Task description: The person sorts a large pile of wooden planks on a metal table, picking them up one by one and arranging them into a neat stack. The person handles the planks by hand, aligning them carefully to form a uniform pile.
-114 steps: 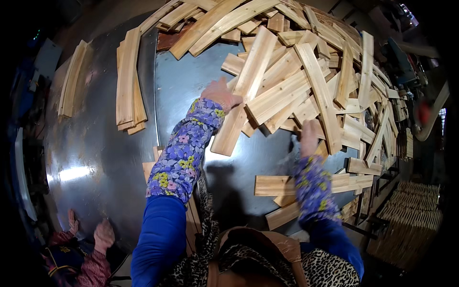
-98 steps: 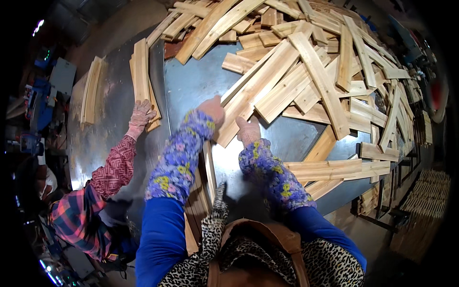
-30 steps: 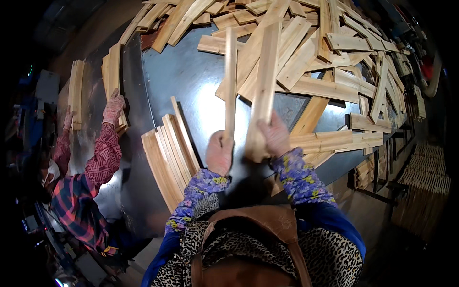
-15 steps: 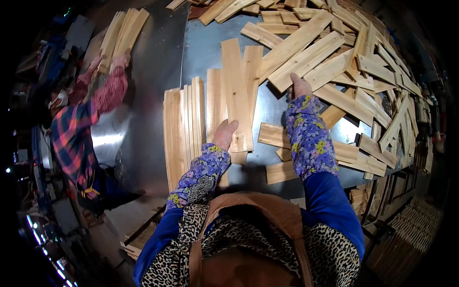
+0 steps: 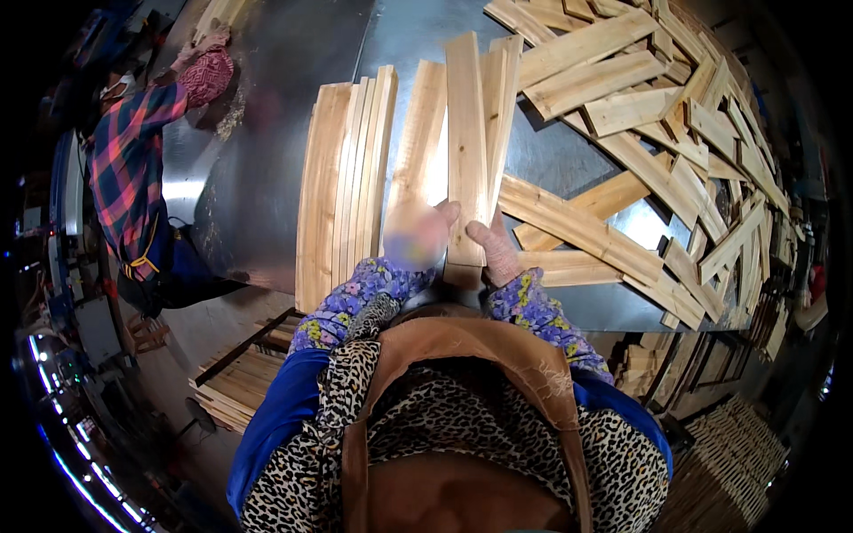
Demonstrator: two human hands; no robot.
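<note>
My right hand (image 5: 496, 252) is closed on the right edge near the lower end of a light wooden board (image 5: 466, 151), its thumb on top. More wooden boards (image 5: 502, 107) lie behind and beside that one, partly covered by it. My left hand (image 5: 425, 233), partly blurred, is at the board's left edge with its thumb against it; its other fingers are hard to make out. Just left of it lies a wide board (image 5: 418, 133). Further left, several boards stand on edge side by side in a row (image 5: 346, 178).
A loose heap of boards (image 5: 622, 107) covers the right of the metal table (image 5: 267, 133). At the far left a co-worker in a plaid shirt (image 5: 133, 169) handles boards (image 5: 218, 18). Stacked wood (image 5: 235, 373) stands below the table's front edge at left.
My right hand has come from the heap on the right to the board near my left hand. Boards now lie together there. The view has shifted, and the co-worker's boards sit further up in it.
</note>
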